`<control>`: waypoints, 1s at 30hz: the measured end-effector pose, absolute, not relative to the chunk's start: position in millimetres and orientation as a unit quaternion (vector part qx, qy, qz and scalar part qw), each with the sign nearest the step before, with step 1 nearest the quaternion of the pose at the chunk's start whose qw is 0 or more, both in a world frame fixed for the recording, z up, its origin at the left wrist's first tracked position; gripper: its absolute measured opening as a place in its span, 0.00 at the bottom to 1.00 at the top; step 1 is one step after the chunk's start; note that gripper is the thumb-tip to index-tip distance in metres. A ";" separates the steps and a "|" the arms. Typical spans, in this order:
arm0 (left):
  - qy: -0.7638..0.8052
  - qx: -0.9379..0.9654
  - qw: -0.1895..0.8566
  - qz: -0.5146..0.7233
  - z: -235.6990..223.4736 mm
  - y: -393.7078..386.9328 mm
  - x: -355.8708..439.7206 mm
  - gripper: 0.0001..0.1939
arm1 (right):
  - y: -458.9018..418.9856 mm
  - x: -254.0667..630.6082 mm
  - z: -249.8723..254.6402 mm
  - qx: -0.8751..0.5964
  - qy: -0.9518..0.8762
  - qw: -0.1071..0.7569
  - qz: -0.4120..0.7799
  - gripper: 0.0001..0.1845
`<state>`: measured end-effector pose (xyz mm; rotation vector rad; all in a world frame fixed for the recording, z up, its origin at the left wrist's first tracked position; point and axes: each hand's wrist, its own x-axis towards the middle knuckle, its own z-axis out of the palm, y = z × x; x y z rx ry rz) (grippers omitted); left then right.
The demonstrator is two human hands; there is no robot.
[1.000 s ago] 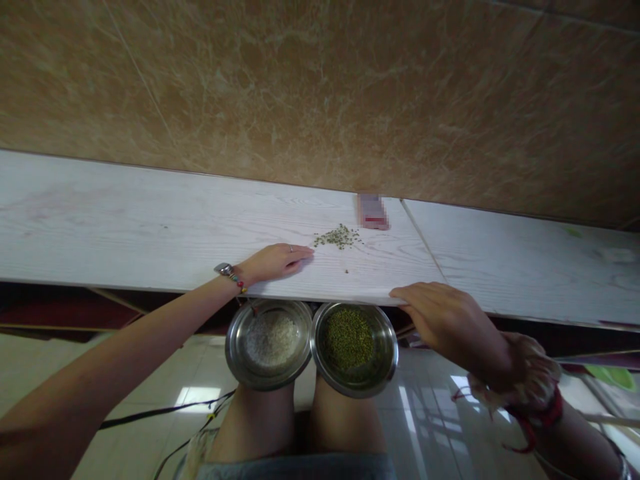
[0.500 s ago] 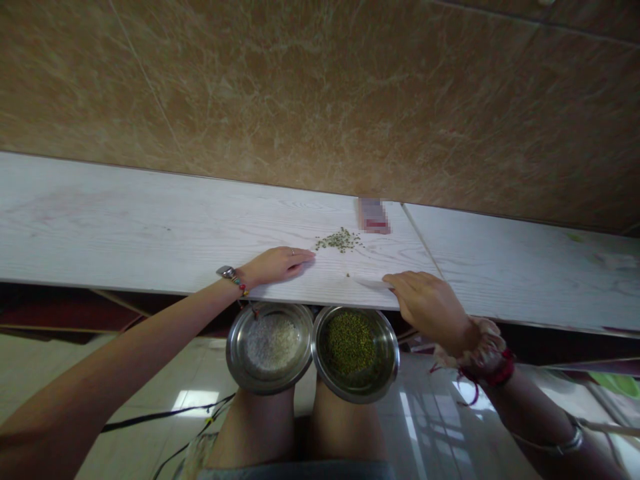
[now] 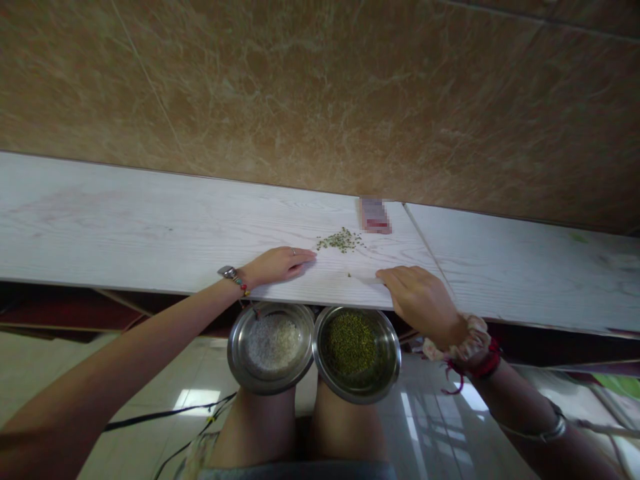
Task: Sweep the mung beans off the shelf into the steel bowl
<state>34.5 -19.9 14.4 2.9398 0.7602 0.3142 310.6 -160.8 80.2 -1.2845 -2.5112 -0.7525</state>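
My left hand (image 3: 278, 264) lies flat on the white wooden tabletop (image 3: 150, 227), fingers stretched toward a small heap of green beans (image 3: 341, 241). My right hand (image 3: 419, 295) rests at the table's near edge, fingers curled down, close to a single stray bean (image 3: 349, 275); what it holds, if anything, is hidden. Two steel bowls sit on my knees below the edge: the left bowl (image 3: 271, 345) holds white rice, the right bowl (image 3: 356, 351) holds green beans.
A small pink blurred card (image 3: 375, 215) lies at the back of the table by the brown marbled wall (image 3: 320, 93). A seam (image 3: 425, 247) splits the tabletop to the right. Cables (image 3: 165, 413) trail on the tiled floor below.
My right hand has moved left and forward from beyond the table's edge onto the tabletop, toward the stray bean. My left hand has stayed put.
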 end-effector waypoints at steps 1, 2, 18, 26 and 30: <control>0.249 0.962 0.044 0.102 14.4 -19.9 34.4 0.17 | -160.4 310.2 80.5 -0.439 -0.857 0.105 -0.251 0.13; 0.251 0.962 0.044 0.101 14.3 -19.9 34.3 0.17 | -160.4 310.0 80.8 -0.440 -0.858 0.099 -0.245 0.13; 0.248 0.962 0.047 0.104 13.7 -19.5 33.6 0.16 | -162.4 306.4 85.7 -0.423 -0.864 0.111 -0.250 0.15; 0.248 0.962 0.045 0.102 13.4 -19.3 33.6 0.17 | -155.6 309.7 82.6 -0.433 -0.861 0.098 -0.247 0.14; 0.250 0.962 0.043 0.098 14.6 -20.2 34.4 0.17 | -159.7 308.8 83.7 -0.432 -0.869 0.106 -0.215 0.15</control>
